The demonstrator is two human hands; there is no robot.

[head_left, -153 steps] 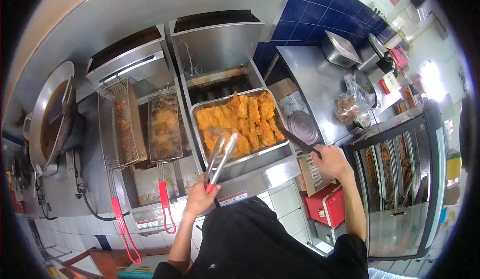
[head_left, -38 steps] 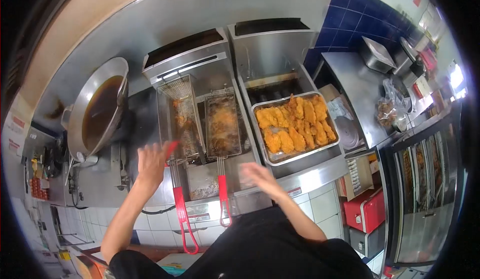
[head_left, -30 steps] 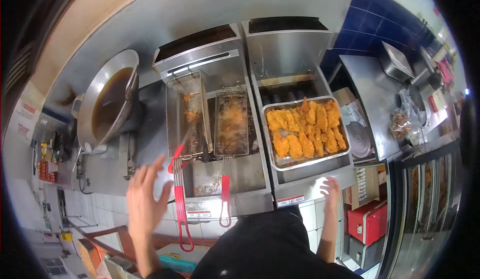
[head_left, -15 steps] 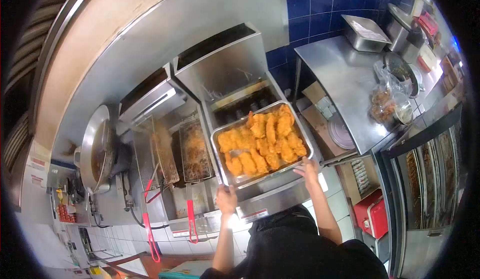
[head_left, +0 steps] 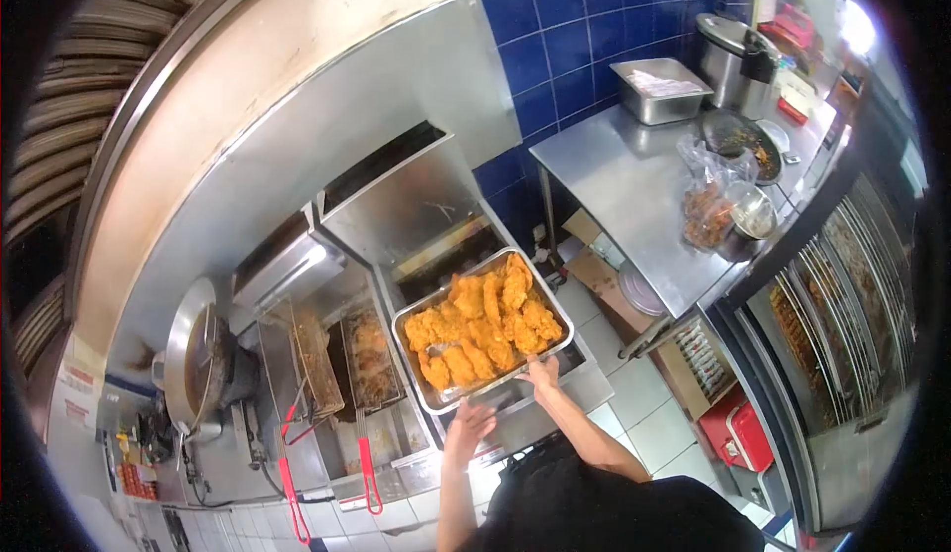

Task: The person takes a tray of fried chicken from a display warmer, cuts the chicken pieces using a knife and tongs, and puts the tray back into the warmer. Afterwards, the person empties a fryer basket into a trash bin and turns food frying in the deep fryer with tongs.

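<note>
A rectangular metal tray (head_left: 563, 346) full of golden fried chicken pieces (head_left: 475, 326) sits tilted over the right-hand fryer (head_left: 428, 245). At the tray's near right edge, my right hand (head_left: 540, 376) grips the rim. Just below the near side of the tray is my left hand (head_left: 470, 431), its fingers apart and nothing in them. Two fryer baskets (head_left: 374, 364) with red handles (head_left: 368, 473) stand to the left, with food in them.
A wok (head_left: 186, 364) is at far left. On the steel table (head_left: 619, 200) at right stand a metal pan (head_left: 662, 106), a plastic bag of food (head_left: 705, 210) and a dark bowl (head_left: 738, 141). A glass-doored cabinet (head_left: 832, 294) holds racks. Below sits a red box (head_left: 741, 433).
My view has swung right. My left hand has come off the tray's near corner and opened, while my right hand has shifted along the rim toward the middle of the near side.
</note>
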